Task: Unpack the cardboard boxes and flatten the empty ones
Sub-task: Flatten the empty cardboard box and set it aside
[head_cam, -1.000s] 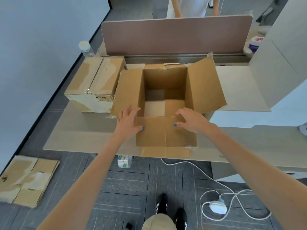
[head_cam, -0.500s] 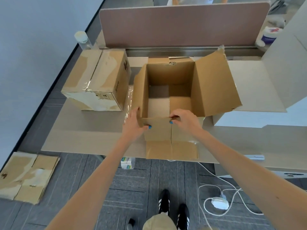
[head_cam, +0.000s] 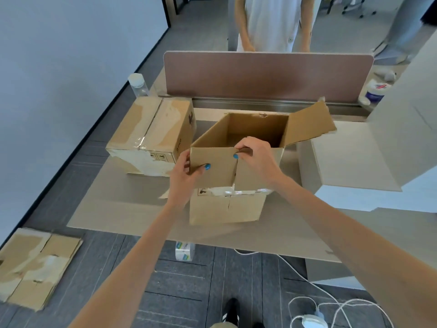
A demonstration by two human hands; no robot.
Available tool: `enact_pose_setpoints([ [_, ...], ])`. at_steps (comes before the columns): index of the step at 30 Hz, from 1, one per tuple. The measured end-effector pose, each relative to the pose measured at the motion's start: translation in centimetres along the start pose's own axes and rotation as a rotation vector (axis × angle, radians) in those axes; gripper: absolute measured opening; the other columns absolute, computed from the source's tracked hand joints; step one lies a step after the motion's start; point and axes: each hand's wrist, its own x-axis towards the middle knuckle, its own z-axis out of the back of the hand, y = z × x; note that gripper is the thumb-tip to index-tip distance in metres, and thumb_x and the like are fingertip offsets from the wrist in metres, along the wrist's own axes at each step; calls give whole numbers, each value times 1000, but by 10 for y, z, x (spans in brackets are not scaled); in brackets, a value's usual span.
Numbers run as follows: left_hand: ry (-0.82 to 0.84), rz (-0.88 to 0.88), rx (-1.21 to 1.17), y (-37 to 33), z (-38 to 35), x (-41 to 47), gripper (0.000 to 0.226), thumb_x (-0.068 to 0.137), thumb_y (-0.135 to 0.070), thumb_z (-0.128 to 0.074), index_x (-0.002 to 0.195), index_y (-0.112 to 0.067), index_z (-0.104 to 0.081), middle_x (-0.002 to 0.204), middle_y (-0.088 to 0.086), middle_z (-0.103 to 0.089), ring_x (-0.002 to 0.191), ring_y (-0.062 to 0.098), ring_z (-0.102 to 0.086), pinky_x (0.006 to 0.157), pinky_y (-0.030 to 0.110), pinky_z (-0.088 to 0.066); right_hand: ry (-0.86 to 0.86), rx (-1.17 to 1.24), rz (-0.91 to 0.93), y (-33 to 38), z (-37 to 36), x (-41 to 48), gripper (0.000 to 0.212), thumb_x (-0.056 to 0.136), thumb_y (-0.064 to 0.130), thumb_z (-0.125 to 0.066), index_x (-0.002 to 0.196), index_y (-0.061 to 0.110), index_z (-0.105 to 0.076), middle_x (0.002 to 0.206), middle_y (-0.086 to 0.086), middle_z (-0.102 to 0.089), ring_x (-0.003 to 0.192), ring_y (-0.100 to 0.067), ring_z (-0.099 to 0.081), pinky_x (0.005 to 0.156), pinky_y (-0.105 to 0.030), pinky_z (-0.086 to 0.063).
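Person's left hand [head_cam: 183,176] & right hand [head_cam: 257,159] are pinching near flap [head_cam: 217,169] of empty box [head_cam: 224,209], sitting on desk [head_cam: 118,209] w/ sealed box [head_cam: 151,129] at its 10 o'clock. Flattening's starting, prob.; next needs bottom tape splitting.

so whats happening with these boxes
A person is working on an open cardboard box on the desk. Both hands hold its near rim: the left hand grips the corner flap, the right hand pinches the edge. What shows of the inside looks empty. A taped box sits beside it, and flattened cardboard lies on the floor.
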Motion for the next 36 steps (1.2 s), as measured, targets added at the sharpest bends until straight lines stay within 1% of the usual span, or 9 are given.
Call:
enact_pose_setpoints([
  [2,-53,-51,-9,-14,5,1,39,91,-7,-67,127,-12,-55,114,0,-63,91,-5,-55,74,9,-48,-16,42,-20,9,4,8,15,85,0,-67,95,10,-63,94,-5,-63,87,-13,-59,80,-20,-51],
  [6,-98,-122,25,-30,11,3,28,88,-19,-64,114,-25,-57,102,-13,-63,91,5,-55,83,49,-55,-59,-114,2,25,12,25,36,82,10,-74,111,14,-52,112,-3,-52,99,-13,-48,85,-19,-45],
  [8,-115,-137,53,-39,12,2,25,85,-27,-59,110,-31,-56,100,-14,-62,94,13,-56,81,54,-53,-35,-232,65,34,19,35,45,82,14,-74,121,15,-52,126,-4,-48,114,-16,-44,96,-24,-39],
  [11,-152,-167,104,-55,12,3,20,85,-27,-57,104,-32,-56,94,-12,-62,90,15,-56,77,50,-52,53,-334,212,44,29,46,41,84,12,-70,122,20,-57,124,2,-54,117,-18,-46,102,-36,-39],
  [17,-190,-252,205,-92,24,12,17,89,-15,-64,102,-26,-62,86,-7,-63,79,16,-52,64,32,-36,44,-324,250,72,64,59,19,93,6,-54,96,22,-65,88,10,-62,83,-11,-48,77,-29,-31],
  [25,-31,-462,260,-147,48,29,41,84,-32,-72,119,-41,-54,107,-14,-64,96,12,-59,81,37,-53,3,-241,237,90,109,68,23,89,3,-51,92,25,-58,83,14,-56,88,-11,-51,79,-42,-48],
  [31,10,-489,636,-175,77,35,67,73,-41,-82,128,-30,-45,108,-17,-58,100,11,-54,88,34,-42,-98,-132,182,93,135,69,31,85,2,-58,86,33,-56,91,9,-63,85,-12,-61,82,-43,-51],
  [33,61,-432,666,-174,86,38,62,72,-42,-83,122,-31,-48,102,-16,-61,93,12,-58,80,33,-45,-114,-118,178,93,142,67,32,84,1,-60,86,33,-57,90,11,-64,84,-10,-61,81,-44,-52],
  [36,17,-448,674,-174,92,41,25,83,-24,-74,96,-32,-54,85,-10,-66,79,15,-62,65,32,-43,-129,-84,180,93,151,65,28,85,0,-62,88,28,-61,91,11,-65,85,-10,-64,81,-45,-53],
])
